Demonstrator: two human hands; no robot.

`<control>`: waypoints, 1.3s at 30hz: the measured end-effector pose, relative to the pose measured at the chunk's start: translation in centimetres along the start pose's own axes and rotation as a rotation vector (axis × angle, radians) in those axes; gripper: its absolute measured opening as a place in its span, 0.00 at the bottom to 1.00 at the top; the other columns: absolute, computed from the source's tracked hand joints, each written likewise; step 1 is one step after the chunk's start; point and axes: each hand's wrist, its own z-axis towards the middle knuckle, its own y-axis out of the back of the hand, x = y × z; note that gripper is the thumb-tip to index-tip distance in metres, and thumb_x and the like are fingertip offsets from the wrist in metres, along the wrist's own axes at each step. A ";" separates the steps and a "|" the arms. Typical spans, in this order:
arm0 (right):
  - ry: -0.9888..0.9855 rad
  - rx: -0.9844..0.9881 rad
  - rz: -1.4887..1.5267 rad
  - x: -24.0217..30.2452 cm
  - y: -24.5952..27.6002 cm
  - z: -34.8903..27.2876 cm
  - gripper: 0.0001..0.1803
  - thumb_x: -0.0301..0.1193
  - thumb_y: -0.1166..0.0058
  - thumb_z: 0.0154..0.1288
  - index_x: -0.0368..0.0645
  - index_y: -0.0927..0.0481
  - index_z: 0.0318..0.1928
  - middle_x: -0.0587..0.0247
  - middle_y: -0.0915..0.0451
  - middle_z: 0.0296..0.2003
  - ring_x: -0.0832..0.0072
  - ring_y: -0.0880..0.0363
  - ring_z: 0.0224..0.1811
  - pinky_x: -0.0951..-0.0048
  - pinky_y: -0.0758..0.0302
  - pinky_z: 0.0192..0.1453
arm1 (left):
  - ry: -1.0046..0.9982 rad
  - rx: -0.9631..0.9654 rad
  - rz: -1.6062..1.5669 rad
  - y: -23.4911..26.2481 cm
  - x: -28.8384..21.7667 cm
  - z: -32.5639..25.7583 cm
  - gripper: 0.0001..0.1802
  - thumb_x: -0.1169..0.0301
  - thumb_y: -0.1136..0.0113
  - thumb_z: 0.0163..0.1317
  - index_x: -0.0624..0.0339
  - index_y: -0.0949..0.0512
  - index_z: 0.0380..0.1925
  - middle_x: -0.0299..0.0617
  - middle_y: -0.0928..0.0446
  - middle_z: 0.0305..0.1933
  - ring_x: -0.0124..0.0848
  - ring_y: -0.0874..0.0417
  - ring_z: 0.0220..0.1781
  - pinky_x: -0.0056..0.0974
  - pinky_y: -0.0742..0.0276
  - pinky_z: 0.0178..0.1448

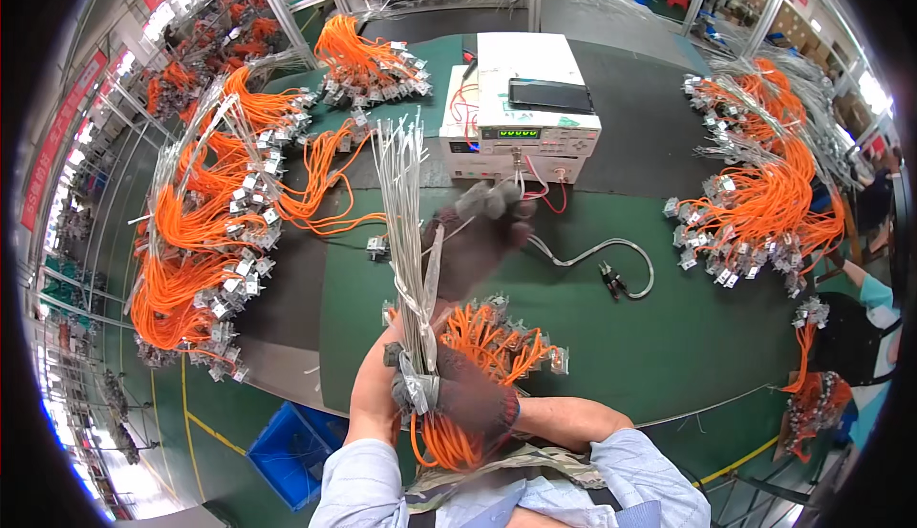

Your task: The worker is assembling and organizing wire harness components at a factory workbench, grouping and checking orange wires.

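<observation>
My right hand (478, 399), in a dark glove with grey fingertips, is closed around a bundle of wires (406, 270). Pale, silvery wire ends rise from the grip, and orange cable loops (447, 440) hang below it. Behind the bundle, my left forearm crosses to my left hand (478, 227), gloved alike and reaching forward. Motion smears its fingers, so whether it holds anything cannot be made out. It is near the front of a white test instrument (540, 137) with a lit green display. More orange cables with metal connectors (501, 337) lie just beyond my right hand.
Heaps of orange cables line the left (205, 232) and right (764, 203) of the green table (573, 337). A grey test lead (621, 243) with black ends lies right of centre. A phone (549, 95) rests on the instrument. A blue bin (291, 456) stands below the left edge; another person is at right.
</observation>
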 end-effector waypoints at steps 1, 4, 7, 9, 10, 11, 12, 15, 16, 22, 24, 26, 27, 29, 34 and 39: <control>0.006 0.010 -0.007 0.2 0.3 -0.4 0.28 0.26 0.38 0.77 0.44 0.26 0.74 0.70 0.18 0.55 0.80 0.19 0.55 0.69 0.18 0.60 | -0.002 -0.045 0.160 -3.2 0.8 0.8 0.12 0.52 0.35 0.75 0.45 0.16 0.42 0.39 0.18 0.58 0.43 0.19 0.68 0.52 0.13 0.60; 0.040 0.013 0.000 0.1 -0.1 0.1 0.26 0.26 0.39 0.78 0.43 0.26 0.73 0.70 0.18 0.54 0.80 0.18 0.52 0.69 0.17 0.58 | 0.059 -0.049 0.262 -2.2 -0.9 0.5 0.16 0.57 0.36 0.76 0.53 0.16 0.56 0.47 0.18 0.66 0.47 0.16 0.62 0.59 0.17 0.66; -0.047 -0.017 0.107 0.6 -1.0 0.1 0.26 0.26 0.41 0.79 0.42 0.27 0.74 0.69 0.18 0.52 0.80 0.18 0.51 0.69 0.18 0.57 | 0.120 -0.685 0.462 6.3 -5.7 -3.6 0.22 0.54 0.45 0.81 0.57 0.18 0.61 0.46 0.15 0.63 0.41 0.13 0.58 0.51 0.13 0.58; -0.019 -0.067 0.185 0.9 -0.2 0.6 0.26 0.27 0.41 0.79 0.41 0.27 0.73 0.69 0.19 0.50 0.79 0.19 0.48 0.69 0.18 0.53 | -0.053 -0.556 1.428 8.2 -11.3 -6.3 0.15 0.59 0.42 0.80 0.57 0.16 0.53 0.40 0.14 0.50 0.34 0.14 0.48 0.43 0.15 0.52; 0.014 -0.055 0.219 -0.1 -0.2 1.1 0.26 0.29 0.40 0.78 0.40 0.28 0.72 0.68 0.19 0.48 0.79 0.19 0.46 0.70 0.17 0.51 | -0.172 -0.822 0.800 6.1 -12.9 -7.0 0.10 0.66 0.36 0.77 0.59 0.15 0.49 0.39 0.15 0.46 0.34 0.15 0.44 0.42 0.17 0.52; 0.051 -0.052 0.247 -0.5 -0.2 1.3 0.26 0.31 0.40 0.78 0.39 0.28 0.71 0.68 0.19 0.45 0.79 0.19 0.44 0.70 0.17 0.48 | -0.432 -0.884 1.088 1.9 -13.1 -5.6 0.09 0.67 0.36 0.76 0.59 0.15 0.48 0.40 0.16 0.47 0.33 0.15 0.44 0.41 0.17 0.51; 0.049 -0.075 0.229 0.1 -0.4 1.3 0.22 0.30 0.41 0.78 0.39 0.27 0.68 0.68 0.20 0.44 0.78 0.19 0.43 0.70 0.17 0.48 | -0.702 -0.924 1.366 -3.5 -13.3 -3.7 0.08 0.68 0.35 0.75 0.59 0.14 0.48 0.41 0.16 0.48 0.32 0.15 0.43 0.41 0.17 0.51; 0.073 -0.081 0.225 -0.2 -1.2 1.2 0.22 0.28 0.41 0.78 0.40 0.28 0.68 0.68 0.20 0.45 0.79 0.20 0.43 0.69 0.17 0.48 | -0.537 -0.236 2.627 -14.6 -9.7 0.0 0.21 0.66 0.24 0.58 0.60 0.13 0.52 0.51 0.18 0.60 0.46 0.18 0.65 0.52 0.24 0.72; 0.074 -0.081 0.226 -0.3 -1.6 1.1 0.23 0.28 0.41 0.78 0.40 0.28 0.69 0.68 0.21 0.46 0.78 0.19 0.43 0.69 0.17 0.48 | -0.341 -0.014 2.853 -15.0 -8.7 -0.3 0.27 0.60 0.28 0.58 0.62 0.14 0.55 0.57 0.21 0.66 0.57 0.27 0.77 0.65 0.38 0.83; 0.060 -0.122 0.115 1.5 -1.9 0.7 0.23 0.25 0.43 0.75 0.42 0.24 0.68 0.66 0.18 0.49 0.76 0.18 0.47 0.67 0.17 0.51 | 0.936 0.258 3.042 -13.1 -5.8 3.8 0.21 0.61 0.34 0.57 0.59 0.11 0.49 0.48 0.24 0.75 0.55 0.32 0.81 0.77 0.48 0.81; 0.044 -0.094 0.138 2.1 -0.8 0.6 0.25 0.26 0.42 0.77 0.39 0.29 0.70 0.64 0.21 0.49 0.76 0.17 0.45 0.68 0.16 0.50 | 0.006 0.141 3.021 -12.7 -6.4 2.9 0.15 0.65 0.35 0.55 0.60 0.12 0.40 0.54 0.21 0.67 0.54 0.27 0.76 0.73 0.41 0.76; -0.022 -0.093 0.121 2.8 -0.9 0.2 0.29 0.28 0.42 0.78 0.35 0.32 0.74 0.61 0.21 0.50 0.75 0.17 0.44 0.69 0.16 0.50 | -0.737 -0.085 2.775 -11.0 -7.4 1.6 0.17 0.64 0.31 0.52 0.56 0.13 0.42 0.54 0.20 0.64 0.54 0.25 0.73 0.62 0.31 0.73; -0.017 -0.105 0.116 2.3 -0.5 0.1 0.29 0.28 0.42 0.78 0.35 0.32 0.74 0.61 0.21 0.50 0.75 0.17 0.45 0.69 0.16 0.50 | -0.801 -0.308 2.643 -9.4 -7.1 1.1 0.17 0.64 0.32 0.54 0.56 0.13 0.44 0.54 0.19 0.63 0.54 0.24 0.71 0.59 0.28 0.70; -0.009 -0.083 0.116 0.4 -0.4 0.3 0.29 0.29 0.43 0.78 0.36 0.32 0.75 0.62 0.21 0.51 0.75 0.17 0.45 0.68 0.16 0.51 | -0.587 -0.679 2.587 -7.3 -7.3 -1.2 0.18 0.64 0.35 0.60 0.55 0.15 0.49 0.52 0.17 0.59 0.53 0.19 0.64 0.55 0.22 0.63; 0.088 -0.026 0.004 -1.1 1.8 0.6 0.22 0.28 0.41 0.74 0.39 0.25 0.66 0.62 0.16 0.51 0.69 0.14 0.48 0.63 0.15 0.52 | -0.066 -0.780 0.799 -2.8 -7.6 -3.6 0.19 0.59 0.46 0.78 0.58 0.18 0.57 0.44 0.14 0.45 0.37 0.12 0.40 0.42 0.14 0.41; -0.189 0.064 0.448 0.6 1.8 -1.5 0.23 0.36 0.34 0.70 0.40 0.23 0.60 0.54 0.15 0.48 0.59 0.12 0.47 0.56 0.13 0.52 | -0.187 -0.645 0.688 -3.4 -6.1 -0.5 0.14 0.65 0.37 0.75 0.60 0.17 0.53 0.38 0.19 0.34 0.27 0.19 0.27 0.34 0.21 0.28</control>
